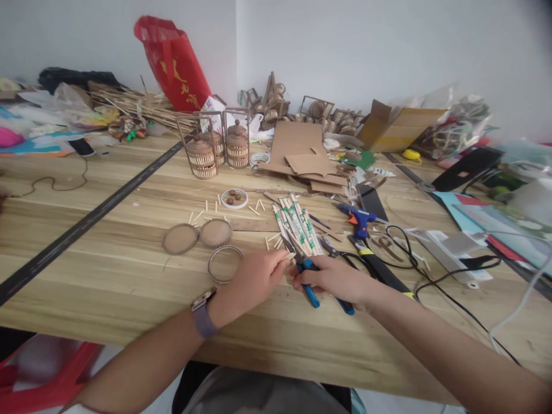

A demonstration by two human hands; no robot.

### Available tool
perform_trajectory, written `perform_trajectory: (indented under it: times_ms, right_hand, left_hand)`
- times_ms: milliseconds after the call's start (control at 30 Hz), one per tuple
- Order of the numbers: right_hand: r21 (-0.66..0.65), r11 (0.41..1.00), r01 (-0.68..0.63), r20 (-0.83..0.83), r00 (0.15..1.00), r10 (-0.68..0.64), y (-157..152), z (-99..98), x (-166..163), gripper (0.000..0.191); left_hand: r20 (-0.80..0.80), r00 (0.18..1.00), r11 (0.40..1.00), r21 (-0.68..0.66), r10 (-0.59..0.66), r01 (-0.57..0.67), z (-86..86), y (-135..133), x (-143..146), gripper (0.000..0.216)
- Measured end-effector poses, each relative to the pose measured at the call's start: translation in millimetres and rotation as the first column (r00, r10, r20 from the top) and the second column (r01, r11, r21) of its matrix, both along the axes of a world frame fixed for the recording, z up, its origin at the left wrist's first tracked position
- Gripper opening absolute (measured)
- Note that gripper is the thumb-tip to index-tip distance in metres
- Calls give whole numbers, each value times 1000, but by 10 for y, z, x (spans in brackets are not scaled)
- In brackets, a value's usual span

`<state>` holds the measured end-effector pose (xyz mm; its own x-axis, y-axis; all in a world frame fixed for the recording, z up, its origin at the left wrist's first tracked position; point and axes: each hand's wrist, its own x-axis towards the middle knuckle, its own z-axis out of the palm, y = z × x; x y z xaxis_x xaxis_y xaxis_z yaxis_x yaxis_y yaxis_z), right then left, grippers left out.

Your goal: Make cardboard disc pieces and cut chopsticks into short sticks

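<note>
My right hand is closed round the blue handles of a pair of pliers, whose dark jaws point up and left. My left hand, with a watch on its wrist, pinches a short pale wooden stick beside the jaws. Behind both hands lies a pile of paper-wrapped wooden sticks with green print. To the left are a bare ring and two round discs with ridged rims. Short cut stick pieces lie scattered around a white roll of tape with brown beads inside.
A blue glue gun and its black cord lie right, near a black-and-yellow cutter and a white power strip. Small lidded baskets in frames, cardboard sheets and a red bag stand farther back.
</note>
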<state>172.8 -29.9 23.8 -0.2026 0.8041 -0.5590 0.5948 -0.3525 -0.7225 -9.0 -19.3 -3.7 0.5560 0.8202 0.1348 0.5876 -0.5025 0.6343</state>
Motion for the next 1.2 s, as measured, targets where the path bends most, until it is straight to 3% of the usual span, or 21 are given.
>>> perform_trajectory:
  times_ms: [200,633,967,1200]
  right_hand:
    - [4,1000,-4,30,1000,4,1,-19,16,14]
    - [98,988,-118,173,980,100,21,-27,32,13]
    - [91,982,-167,217,965,144,12,16,-9,16]
    - [146,983,-111,136,987,91,-24,-149,-38,25]
  left_hand:
    - [-189,982,995,103,14,6,-27,-29,18,32]
    - [-349,937,982,180,8,58,-2,-49,55,27]
    - [-332,943,962,260,8,84,-69,-61,54,22]
    - [-292,956,974,222,28,39,-74,-39,57,26]
